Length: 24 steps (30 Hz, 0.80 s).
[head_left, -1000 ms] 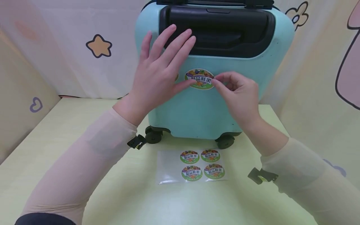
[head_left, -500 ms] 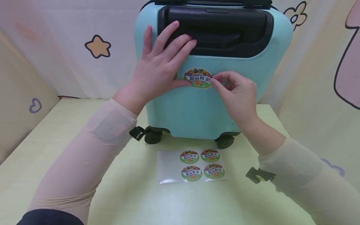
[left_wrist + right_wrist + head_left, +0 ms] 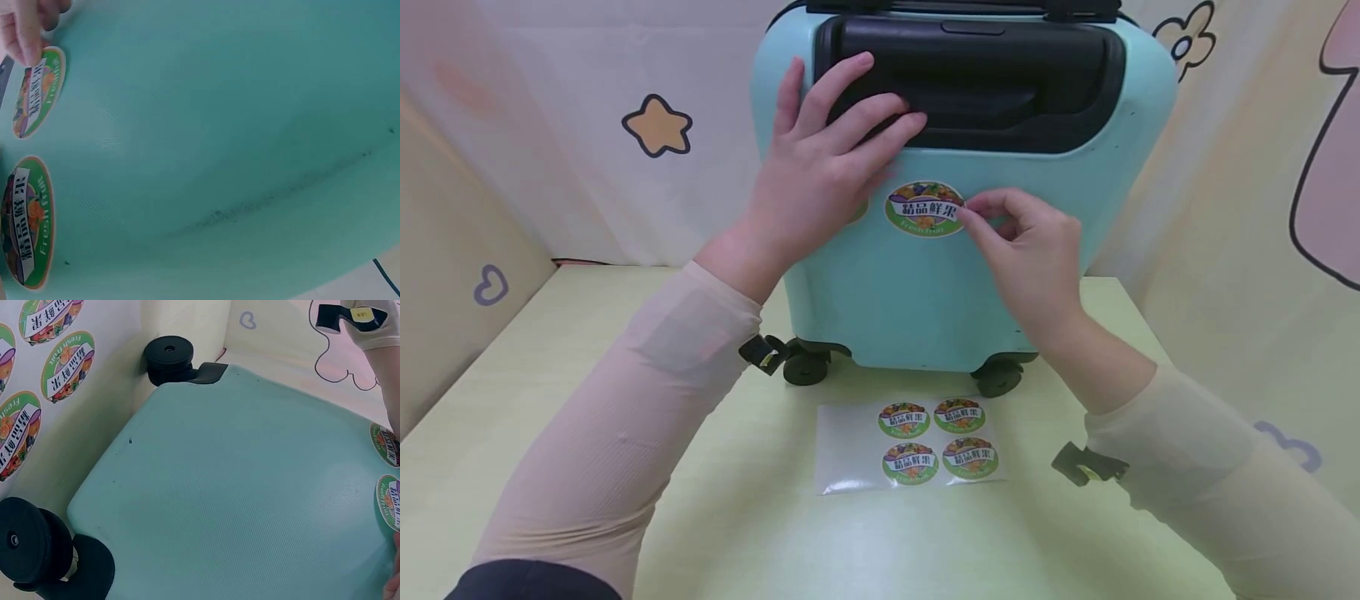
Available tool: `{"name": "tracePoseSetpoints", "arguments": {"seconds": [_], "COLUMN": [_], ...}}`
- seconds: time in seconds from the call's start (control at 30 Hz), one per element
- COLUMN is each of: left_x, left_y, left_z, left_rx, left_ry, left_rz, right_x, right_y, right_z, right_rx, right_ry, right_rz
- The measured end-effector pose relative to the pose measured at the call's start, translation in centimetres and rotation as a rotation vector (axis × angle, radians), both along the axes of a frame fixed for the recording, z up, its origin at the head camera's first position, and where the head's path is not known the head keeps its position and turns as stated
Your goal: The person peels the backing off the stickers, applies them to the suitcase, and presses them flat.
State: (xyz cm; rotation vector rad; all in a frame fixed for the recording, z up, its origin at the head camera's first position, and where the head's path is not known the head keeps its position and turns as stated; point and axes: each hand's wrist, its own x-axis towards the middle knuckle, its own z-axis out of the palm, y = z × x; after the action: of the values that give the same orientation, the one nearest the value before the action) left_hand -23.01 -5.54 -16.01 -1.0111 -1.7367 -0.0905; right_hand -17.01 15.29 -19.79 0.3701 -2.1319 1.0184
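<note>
Leftmost, a purple heart outline (image 3: pixel 491 285) and, further right, a black-outlined orange star (image 3: pixel 657 125) mark the pale backdrop (image 3: pixel 572 192). Next, the person's left hand (image 3: pixel 820 171), extending from a beige sleeve (image 3: pixel 602 433), is released: its fingers are spread and slightly bent over the black recessed panel (image 3: pixel 970 83) of the upright turquoise suitcase (image 3: pixel 910 300). The thumb is hidden. This hand partly covers a first oval fruit-print sticker; the left wrist view shows most of that first oval fruit-print sticker (image 3: pixel 30 222) on the suitcase face.

Below, a black wheel (image 3: pixel 806 367) supports the suitcase on the pale green table (image 3: pixel 737 525). In front lies a glossy white backing sheet (image 3: pixel 848 450) bearing four matching stickers (image 3: pixel 911 463) in two rows, all right of its bare portion.

At centre, just right of the first sticker, a second oval fruit-print sticker (image 3: pixel 924 209) is positioned at the suitcase face, below the panel. Full adhesion cannot be determined. The right hand (image 3: pixel 1030 254) grasps its right edge between thumb and index finger.
</note>
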Motion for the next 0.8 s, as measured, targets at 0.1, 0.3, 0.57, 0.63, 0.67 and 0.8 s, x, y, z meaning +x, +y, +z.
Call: {"name": "tracePoseSetpoints", "arguments": {"seconds": [0.1,0.3,0.57,0.63,0.67,0.8], "left_x": [0.1,-0.1,-0.1,-0.1,0.0,0.0], "left_y": [0.2,0.8,0.8,0.7,0.7,0.8], "left_z": [-0.1,-1.2,-1.2,-1.2,-1.2,-1.2], "left_rx": [-0.004,-0.092,-0.085,-0.083,-0.081,-0.075], "left_ry": [0.006,-0.013,-0.02,-0.019,-0.019,-0.017], "left_rz": [0.008,0.058,0.054,0.051,0.049,0.048], "right_x": [0.0,-0.1,-0.3,-0.3,-0.2,-0.3], "right_y": [0.0,0.2,0.2,0.2,0.2,0.3], "right_z": [0.0,-0.1,0.0,0.0,0.0,0.1], "right_rx": [0.018,0.049,0.065,0.066,0.069,0.11], "right_ry": [0.016,0.047,0.063,0.062,0.063,0.087], "right_rz": [-0.003,-0.004,0.003,0.003,0.004,0.001]}}
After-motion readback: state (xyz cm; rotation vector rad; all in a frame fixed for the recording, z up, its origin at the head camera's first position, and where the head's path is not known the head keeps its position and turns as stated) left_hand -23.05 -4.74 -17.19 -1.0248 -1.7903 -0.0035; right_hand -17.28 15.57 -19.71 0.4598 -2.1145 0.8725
